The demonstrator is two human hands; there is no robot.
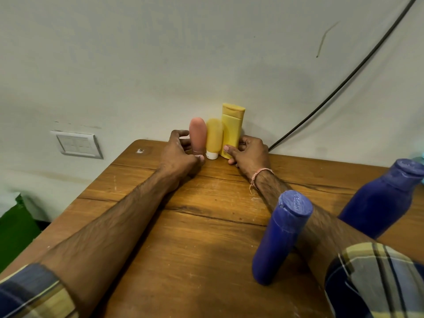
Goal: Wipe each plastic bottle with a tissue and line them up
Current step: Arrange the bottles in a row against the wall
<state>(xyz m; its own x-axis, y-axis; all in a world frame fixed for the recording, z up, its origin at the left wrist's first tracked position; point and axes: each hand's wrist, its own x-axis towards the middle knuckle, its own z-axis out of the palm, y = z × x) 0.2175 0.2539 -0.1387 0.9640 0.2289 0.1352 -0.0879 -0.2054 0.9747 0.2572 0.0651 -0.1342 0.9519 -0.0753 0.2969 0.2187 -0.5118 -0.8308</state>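
Standing upright in a tight row at the middle of the frame, the pink tube, the small yellow tube and the tall yellow bottle sit at the back edge of the counter, right against the wall, each touching its neighbour. Both hands reach to that row from the bottom of the frame. The left hand curls round the foot of the pink tube at the row's left end, thumb in front and fingers at its far side. The right hand clasps the foot of the tall yellow bottle at the right end, thumb on its front face. So the hands are apart, one at each end, with the small tube between them. Two bottles are not in the row: the near blue bottle stands in the lower right of the frame, just beside the right forearm, and the far blue bottle stands further right, towards the frame's edge. Both have their long axis upright, though the wide lens makes them lean. They lie below and to the right of the hands, so the right hand is plainly the nearer one, and it would have to draw back down the frame to reach them. No tissue can be made out for certain.
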